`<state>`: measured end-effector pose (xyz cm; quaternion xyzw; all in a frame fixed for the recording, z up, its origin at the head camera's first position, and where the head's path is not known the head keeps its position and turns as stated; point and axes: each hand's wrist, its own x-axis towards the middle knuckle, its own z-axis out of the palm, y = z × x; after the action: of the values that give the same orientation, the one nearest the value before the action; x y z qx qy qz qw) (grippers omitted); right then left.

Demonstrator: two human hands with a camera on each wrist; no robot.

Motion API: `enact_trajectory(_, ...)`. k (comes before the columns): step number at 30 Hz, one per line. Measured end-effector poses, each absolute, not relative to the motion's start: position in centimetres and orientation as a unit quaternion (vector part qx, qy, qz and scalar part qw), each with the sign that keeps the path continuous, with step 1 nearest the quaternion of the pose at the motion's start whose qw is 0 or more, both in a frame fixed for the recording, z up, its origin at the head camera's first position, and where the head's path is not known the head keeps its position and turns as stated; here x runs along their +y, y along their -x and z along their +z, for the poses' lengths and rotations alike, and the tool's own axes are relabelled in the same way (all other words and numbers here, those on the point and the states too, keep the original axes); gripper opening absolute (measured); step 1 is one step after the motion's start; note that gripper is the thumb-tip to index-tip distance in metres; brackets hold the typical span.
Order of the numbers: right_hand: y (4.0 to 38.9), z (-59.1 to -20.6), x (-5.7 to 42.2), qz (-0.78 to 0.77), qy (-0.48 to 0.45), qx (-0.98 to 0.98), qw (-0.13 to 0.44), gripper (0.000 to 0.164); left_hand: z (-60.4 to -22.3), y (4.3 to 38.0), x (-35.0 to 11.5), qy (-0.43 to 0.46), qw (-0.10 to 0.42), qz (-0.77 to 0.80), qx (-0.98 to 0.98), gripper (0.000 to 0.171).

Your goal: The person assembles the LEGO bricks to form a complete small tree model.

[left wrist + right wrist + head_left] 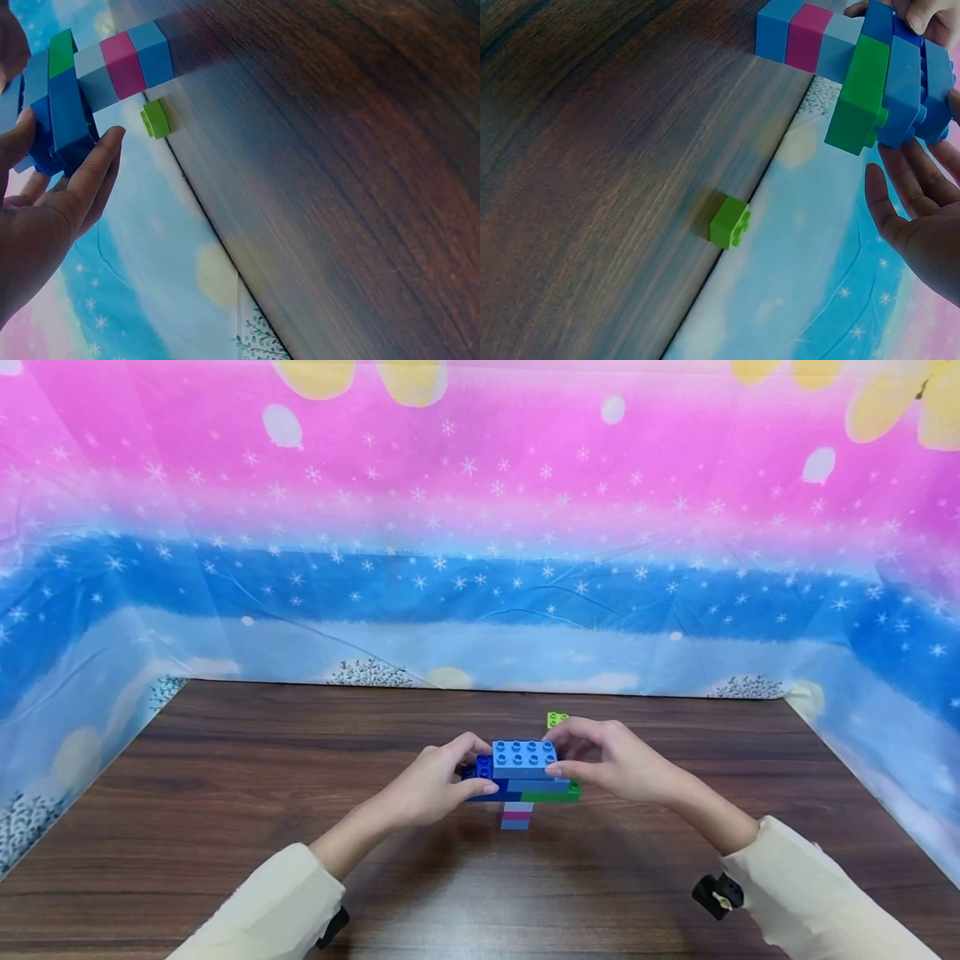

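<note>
On the table stands a toy-block build. Its column of a blue, a pink (pixel 516 816) and a pale grey brick (pixel 96 77) carries a wider row with a green brick (pixel 860 96) and a dark blue brick (pixel 71 124). A light blue eight-stud brick (pixel 523 770) is uppermost, over another blue brick (pixel 901 90). My left hand (pixel 427 787) grips the dark blue end, thumb in front and fingers behind. My right hand (pixel 626 764) pinches the right end of the light blue brick between thumb and fingers.
A small lime green brick (pixel 556 718) stands on the brown wooden table (pixel 262 777) behind the build, partly overlapped by the right hand in the head view. A printed cloth (pixel 480 585) hangs along the table's back and sides.
</note>
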<state>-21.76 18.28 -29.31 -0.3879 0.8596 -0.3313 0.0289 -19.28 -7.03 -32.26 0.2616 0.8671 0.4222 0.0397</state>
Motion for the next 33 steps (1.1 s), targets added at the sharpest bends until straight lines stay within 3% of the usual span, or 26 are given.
enact_trajectory(16, 21.8, -29.5, 18.4, -0.362, 0.373, 0.852, 0.057, 0.026, -32.3, 19.0, -7.0, -0.256, 0.054, 0.444, 0.857, 0.04)
enact_trajectory(33, 22.2, -30.3, 19.4, -0.408, 0.351, 0.834, 0.121, 0.032, -32.0, 18.9, -6.7, -0.259, 0.06, 0.455, 0.85, 0.036)
